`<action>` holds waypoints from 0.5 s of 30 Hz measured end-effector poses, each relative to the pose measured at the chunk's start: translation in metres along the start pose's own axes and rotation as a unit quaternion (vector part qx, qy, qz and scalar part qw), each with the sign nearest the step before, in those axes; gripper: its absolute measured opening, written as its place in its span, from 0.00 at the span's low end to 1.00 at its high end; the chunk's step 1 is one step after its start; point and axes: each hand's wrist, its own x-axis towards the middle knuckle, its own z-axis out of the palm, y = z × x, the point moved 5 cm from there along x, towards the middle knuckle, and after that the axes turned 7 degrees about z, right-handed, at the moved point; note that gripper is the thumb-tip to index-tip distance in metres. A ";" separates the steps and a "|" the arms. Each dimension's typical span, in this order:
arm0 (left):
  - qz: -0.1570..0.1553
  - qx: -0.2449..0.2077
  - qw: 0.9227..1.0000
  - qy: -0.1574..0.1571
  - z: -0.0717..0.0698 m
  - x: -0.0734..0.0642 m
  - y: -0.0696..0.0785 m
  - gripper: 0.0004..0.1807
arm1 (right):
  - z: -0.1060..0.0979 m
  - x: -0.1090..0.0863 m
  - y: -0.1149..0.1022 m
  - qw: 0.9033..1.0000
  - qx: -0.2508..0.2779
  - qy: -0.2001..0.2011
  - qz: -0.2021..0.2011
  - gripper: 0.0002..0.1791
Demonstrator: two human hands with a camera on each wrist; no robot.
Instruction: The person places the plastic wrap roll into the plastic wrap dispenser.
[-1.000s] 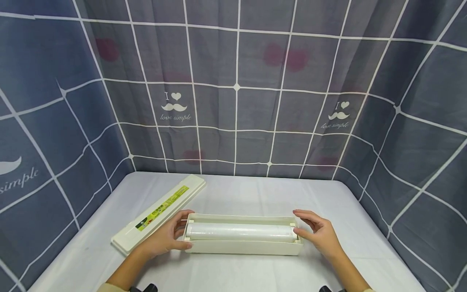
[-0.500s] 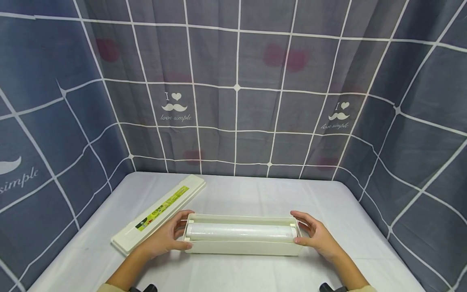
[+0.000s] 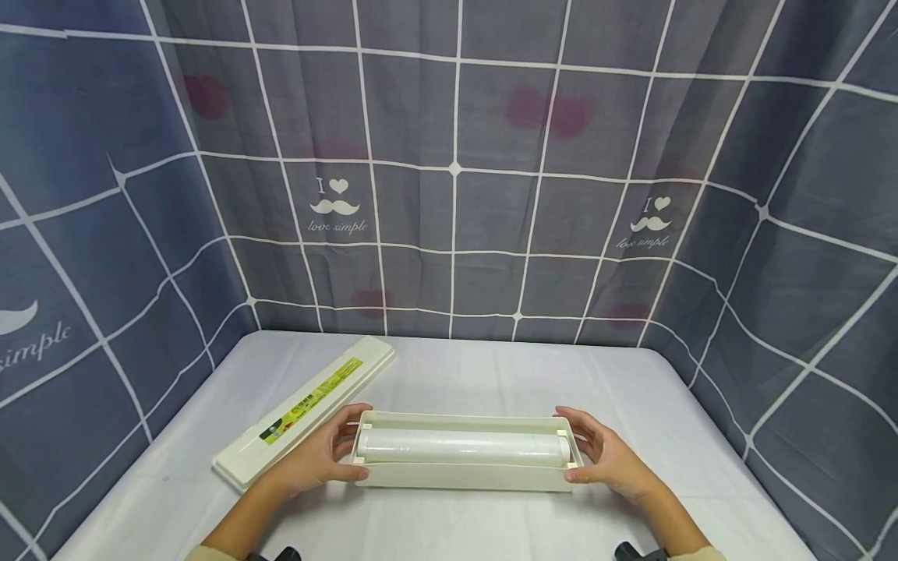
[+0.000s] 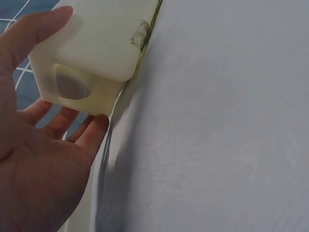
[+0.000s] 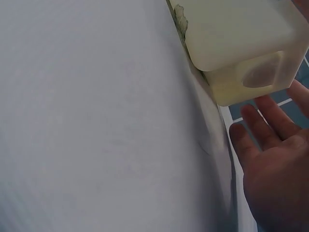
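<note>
A long cream cling film box point(image 3: 463, 477) lies on the table with its top off. Inside it rests a roll of cling film point(image 3: 463, 446), white and shiny, running nearly the full length. My left hand point(image 3: 316, 456) grips the box's left end, thumb on the front wall and fingers at the end and back. At the opposite end, my right hand point(image 3: 609, 460) holds the right corner, thumb on the front, fingertips at the back. In the left wrist view, the box's end wall point(image 4: 72, 84) shows a rounded recess; the right wrist view shows a similar end point(image 5: 260, 75).
The long lid point(image 3: 309, 405) with a green and yellow label lies slanted on the white tablecloth point(image 3: 491, 374), left of the box and behind my left forearm. Grey-blue curtains point(image 3: 421, 195) with white grid lines stand around the back and both sides.
My right hand has moved left onto the box's right end, its thumb going from beside the roll's end down to the front wall. The left hand and box have hardly moved.
</note>
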 end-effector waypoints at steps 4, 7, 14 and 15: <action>-0.006 -0.003 1.000 0.003 0.000 -0.001 0.000 0.54 | 0.001 0.000 0.002 1.000 0.002 -0.010 0.015 0.57; -0.008 -0.008 1.000 0.006 0.000 -0.003 0.001 0.55 | 0.002 0.000 0.002 0.999 0.011 -0.020 0.023 0.58; 0.007 0.009 1.000 0.019 -0.002 -0.009 0.008 0.54 | 0.004 -0.001 0.001 0.999 0.027 -0.031 0.028 0.59; 0.012 0.014 1.000 0.022 -0.002 -0.010 0.009 0.54 | 0.004 -0.001 0.000 0.999 0.030 -0.033 0.027 0.59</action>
